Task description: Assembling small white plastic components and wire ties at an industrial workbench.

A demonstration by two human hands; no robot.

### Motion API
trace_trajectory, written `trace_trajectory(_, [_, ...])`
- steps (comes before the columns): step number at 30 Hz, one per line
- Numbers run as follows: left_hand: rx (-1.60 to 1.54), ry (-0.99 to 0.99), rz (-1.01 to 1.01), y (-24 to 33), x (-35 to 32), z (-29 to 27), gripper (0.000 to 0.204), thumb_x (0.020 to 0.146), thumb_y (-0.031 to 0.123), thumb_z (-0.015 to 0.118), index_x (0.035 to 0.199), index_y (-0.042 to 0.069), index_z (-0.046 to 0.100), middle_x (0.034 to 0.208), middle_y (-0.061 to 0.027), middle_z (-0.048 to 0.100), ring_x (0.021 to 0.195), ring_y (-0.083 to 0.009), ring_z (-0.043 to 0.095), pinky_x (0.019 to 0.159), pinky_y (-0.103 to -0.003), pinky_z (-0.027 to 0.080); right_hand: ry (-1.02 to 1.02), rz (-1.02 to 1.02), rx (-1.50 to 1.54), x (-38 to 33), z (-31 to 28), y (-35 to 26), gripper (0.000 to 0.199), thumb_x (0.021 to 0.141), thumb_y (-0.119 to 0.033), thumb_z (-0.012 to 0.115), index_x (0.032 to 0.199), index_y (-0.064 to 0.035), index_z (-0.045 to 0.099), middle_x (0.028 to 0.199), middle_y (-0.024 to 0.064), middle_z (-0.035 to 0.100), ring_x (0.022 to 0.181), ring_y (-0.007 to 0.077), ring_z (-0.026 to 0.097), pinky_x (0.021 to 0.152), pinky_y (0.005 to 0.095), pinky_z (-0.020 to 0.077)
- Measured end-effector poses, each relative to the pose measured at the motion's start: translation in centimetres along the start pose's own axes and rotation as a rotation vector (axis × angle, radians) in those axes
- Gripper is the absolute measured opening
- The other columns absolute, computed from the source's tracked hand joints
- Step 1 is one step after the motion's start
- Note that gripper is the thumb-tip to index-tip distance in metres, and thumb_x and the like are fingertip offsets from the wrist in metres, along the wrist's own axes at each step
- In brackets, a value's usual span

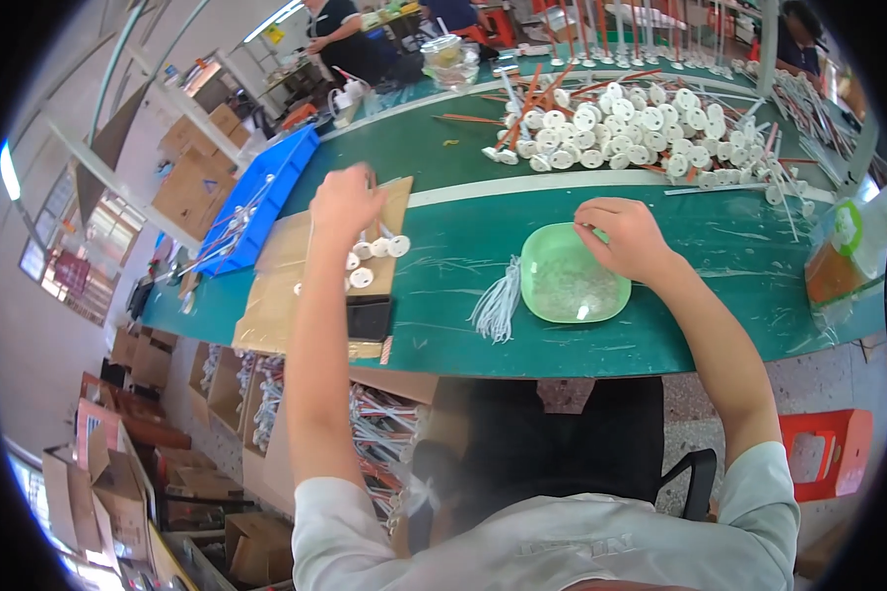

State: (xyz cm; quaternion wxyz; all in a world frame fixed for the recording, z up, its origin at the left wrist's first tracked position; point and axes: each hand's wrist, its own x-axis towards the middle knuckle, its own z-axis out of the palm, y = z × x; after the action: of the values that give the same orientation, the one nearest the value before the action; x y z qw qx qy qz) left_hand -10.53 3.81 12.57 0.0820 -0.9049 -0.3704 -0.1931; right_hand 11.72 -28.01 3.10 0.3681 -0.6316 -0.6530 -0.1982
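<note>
My left hand (pixel 348 202) is raised over a sheet of cardboard (pixel 278 261) on the green table. Its fingers are curled and a little blurred; what they hold, if anything, is hidden. Several round white caps (pixel 362 278) lie on the cardboard below it, beside a dark flat object (pixel 369 318). At the far right rim of a light green bowl (pixel 530 295), my right hand (pixel 623 238) has its fingertips pinched together over the opening. Small clear bits lie in the bowl, too tiny to name. Left of the bowl rests a bundle of whitish strands (pixel 499 301).
A large pile of white discs with stems (pixel 631 123) covers the far middle. At the left leans a blue tray (pixel 261 202) holding thin rods. A plastic container with orange-brown contents (pixel 838 266) stands right. Other people (pixel 337 34) are beyond the table; an orange-red stool (pixel 838 453) stands lower right.
</note>
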Motion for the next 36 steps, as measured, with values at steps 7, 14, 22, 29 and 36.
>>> trace_trajectory(7, [-1.016, 0.466, 0.081, 14.0, 0.0, 7.5, 0.032, 0.088, 0.027, 0.075, 0.072, 0.000, 0.069, 0.058, -0.0048, 0.065, 0.051, -0.0091, 0.058, 0.053, -0.028, 0.046, -0.012, 0.027, 0.024, 0.1, 0.4, 0.0, 0.006, 0.080, -0.002, 0.072, 0.084, -0.0013, 0.068, 0.088, 0.0106, 0.071, 0.074, 0.0275, 0.069, 0.066, 0.0356, 0.0562])
trace_trajectory(14, [-0.828, 0.493, 0.262, 13.4, -1.1, 14.2, 0.028, 0.087, 0.022, 0.072, 0.068, 0.002, 0.065, 0.056, -0.0089, 0.062, 0.047, -0.0185, 0.059, 0.051, -0.031, 0.046, 0.100, 0.036, -0.006, 1.4, 0.5, 0.3, 0.006, 0.079, 0.001, 0.071, 0.084, -0.0007, 0.069, 0.084, 0.0108, 0.071, 0.069, 0.0254, 0.069, 0.060, 0.0321, 0.0551])
trace_trajectory(22, [-1.056, 0.262, -0.103, 13.1, 0.0, 14.9, 0.030, 0.086, 0.023, 0.073, 0.069, 0.000, 0.065, 0.056, -0.0070, 0.062, 0.049, -0.0152, 0.058, 0.053, -0.030, 0.047, 0.025, 0.164, -0.385, 14.6, 1.4, 10.6, 0.013, 0.084, -0.013, 0.066, 0.090, -0.0032, 0.071, 0.081, 0.0134, 0.070, 0.075, 0.0310, 0.069, 0.068, 0.0410, 0.0539])
trace_trajectory(29, [-1.109, 0.242, -0.023, 15.0, -0.1, 14.1, 0.031, 0.086, 0.024, 0.073, 0.069, 0.000, 0.066, 0.056, -0.0072, 0.062, 0.051, -0.0138, 0.060, 0.055, -0.030, 0.048, -0.272, 0.586, -0.707, 17.5, 5.5, 20.5, 0.021, 0.080, -0.017, 0.066, 0.098, -0.0078, 0.074, 0.094, 0.0178, 0.071, 0.089, 0.0369, 0.068, 0.083, 0.0471, 0.0554])
trace_trajectory(36, [-1.581, 0.006, 0.037, 16.1, -0.8, 11.4, 0.028, 0.094, 0.019, 0.070, 0.075, -0.001, 0.067, 0.063, -0.0039, 0.066, 0.056, -0.0094, 0.062, 0.055, -0.024, 0.049, 0.111, 0.196, -0.293, 14.0, -0.3, 8.6, 0.019, 0.084, -0.019, 0.071, 0.097, -0.0065, 0.076, 0.099, 0.0153, 0.073, 0.091, 0.0329, 0.070, 0.082, 0.0390, 0.0565])
